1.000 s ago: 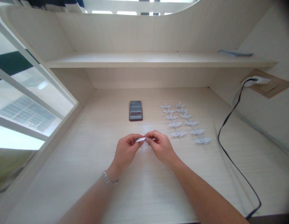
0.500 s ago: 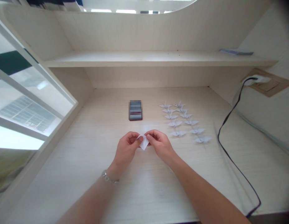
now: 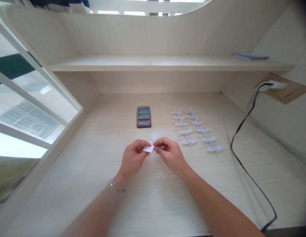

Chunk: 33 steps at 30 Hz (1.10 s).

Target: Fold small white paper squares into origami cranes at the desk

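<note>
Pale wood-grain desk (image 3: pixel 98 141) running beneath a matching wooden shelf (image 3: pixel 148 62).
Well out in front of the shelf's middle, the bare left hand (image 3: pixel 135 155) and bare right hand (image 3: pixel 171 155) face each other, thumbs and fingertips pinched. Nearer the shelf lies a dark rectangular object (image 3: pixel 143 117); eleven white folded-paper cranes (image 3: pixel 185 132) form two lines before the shelf's right half. Between both hands, grasped by each, is a small folded white paper (image 3: pixel 148 149).

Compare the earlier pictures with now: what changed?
The white paper was turned: half a second ago its creased, downward point showed clearly; now a flatter face shows. Left hand and right hand both keep hold. The paper cranes and dark rectangular object stayed put.
</note>
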Available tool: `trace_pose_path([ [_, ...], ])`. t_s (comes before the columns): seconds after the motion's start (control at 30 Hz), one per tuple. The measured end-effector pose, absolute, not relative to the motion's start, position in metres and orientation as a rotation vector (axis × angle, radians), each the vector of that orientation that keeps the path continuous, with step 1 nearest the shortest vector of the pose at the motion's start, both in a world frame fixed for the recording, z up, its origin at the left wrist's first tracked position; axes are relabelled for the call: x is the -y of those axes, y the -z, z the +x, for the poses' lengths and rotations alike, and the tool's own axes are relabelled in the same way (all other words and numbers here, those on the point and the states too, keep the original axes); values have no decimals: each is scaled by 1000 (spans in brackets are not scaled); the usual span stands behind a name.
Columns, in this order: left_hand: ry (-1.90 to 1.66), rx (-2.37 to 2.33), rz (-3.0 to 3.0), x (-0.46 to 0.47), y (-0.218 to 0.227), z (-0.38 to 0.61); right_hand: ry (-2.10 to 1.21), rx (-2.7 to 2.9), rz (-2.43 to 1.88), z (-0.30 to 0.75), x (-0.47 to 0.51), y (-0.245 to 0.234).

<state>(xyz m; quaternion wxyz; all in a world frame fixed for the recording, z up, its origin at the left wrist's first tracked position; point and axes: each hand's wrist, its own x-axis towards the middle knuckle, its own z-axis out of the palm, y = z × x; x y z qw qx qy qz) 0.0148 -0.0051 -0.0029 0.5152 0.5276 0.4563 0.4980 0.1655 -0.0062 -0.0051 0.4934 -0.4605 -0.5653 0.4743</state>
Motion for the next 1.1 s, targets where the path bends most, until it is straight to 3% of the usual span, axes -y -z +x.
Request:
trace_pose_path([
  [1.1, -1239, -1230, 1452, 9, 7, 12, -949, 1556, -1178, 169, 8, 3],
])
